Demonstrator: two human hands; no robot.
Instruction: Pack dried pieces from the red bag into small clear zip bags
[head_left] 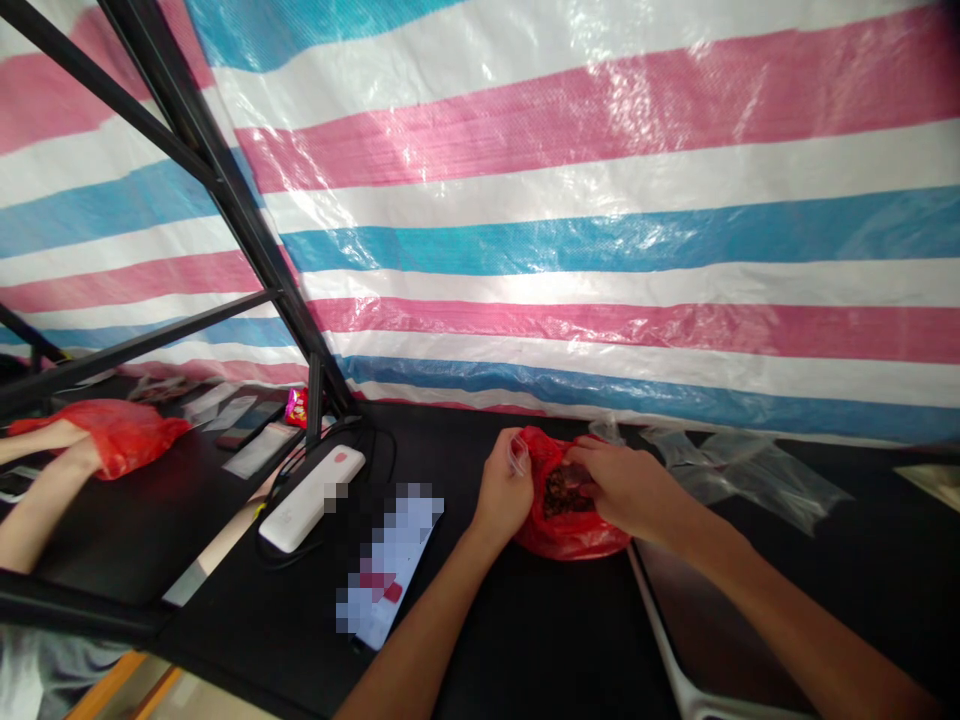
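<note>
Behind our table: a woven plastic tarpaulin (600,200) in pink, white and blue stripes fills the top and right of the frame, hanging down to the far edge of the table (525,640).
Upper left: black metal struts (217,200) run diagonally down to the table.
Far left: a dark surface holds a second red bag (112,435) with two forearms (45,480) around it; we cannot tell whether this is a reflection or a co-worker.
Centre of the table: a red plastic bag (559,530) lies open between our hands, with dark brown pieces (562,492) inside; what they are is too small to tell.
Right of the bag: a crumpled clear plastic sheet (739,480) lies just beside it.
Left of the bag: a phone (390,565), its screen pixelated, lies near our left hand, beyond it a white power bank (311,498) with a black cable (274,525).
Near the strut: a small red packet (298,407) stands at the far edge.
Left hand: our left hand (504,490) has its left fingers (510,455) clenched on the bag's rim, with a small clear film (517,455) showing there.
Right hand: our right hand (622,490) has its right fingers (581,452) curled over the bag's mouth, grasping the red plastic.
</note>
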